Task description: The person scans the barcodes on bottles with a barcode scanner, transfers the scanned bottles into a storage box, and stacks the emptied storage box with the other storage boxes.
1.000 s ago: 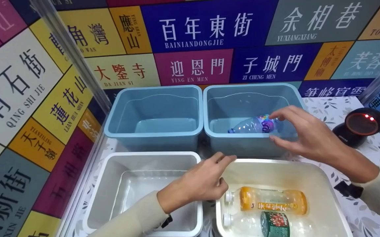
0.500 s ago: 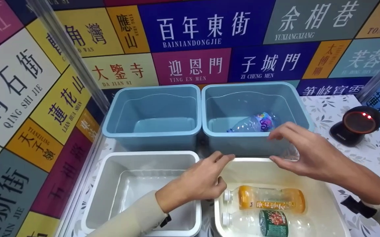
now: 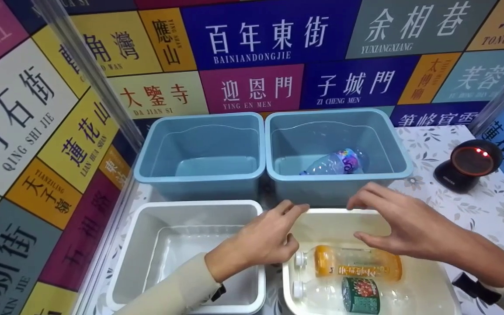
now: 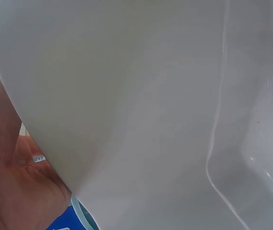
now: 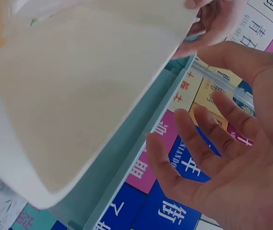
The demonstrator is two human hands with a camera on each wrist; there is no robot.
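My left hand [image 3: 262,238] hovers over the gap between the white bin [image 3: 112,284] and the cream bin [image 3: 446,284], its fingers loosely bent and nothing in them. In the left wrist view the same hand [image 4: 21,187] lies alongside a bin's rim. My right hand [image 3: 402,218] hangs over the back of the cream bin, thumb and curved fingers spread apart, holding nothing. Two bottles lie in the cream bin: one with orange ends [image 3: 359,263] and a clear one with a green label [image 3: 361,295]. A clear bottle with a purple label [image 3: 337,162] lies in the right blue bin [image 3: 339,177].
The left blue bin [image 3: 199,178] stands behind the white bin. A black scanner-like device with red lights [image 3: 470,164] is at the right on the leaf-patterned table cover [image 3: 492,223]. Panels of coloured street-name signs [image 3: 252,87] enclose the back and left.
My right hand has drawn back from the right blue bin toward me, now over the cream bin. My left hand keeps nearly the same place. The purple-labelled bottle stays in the blue bin.
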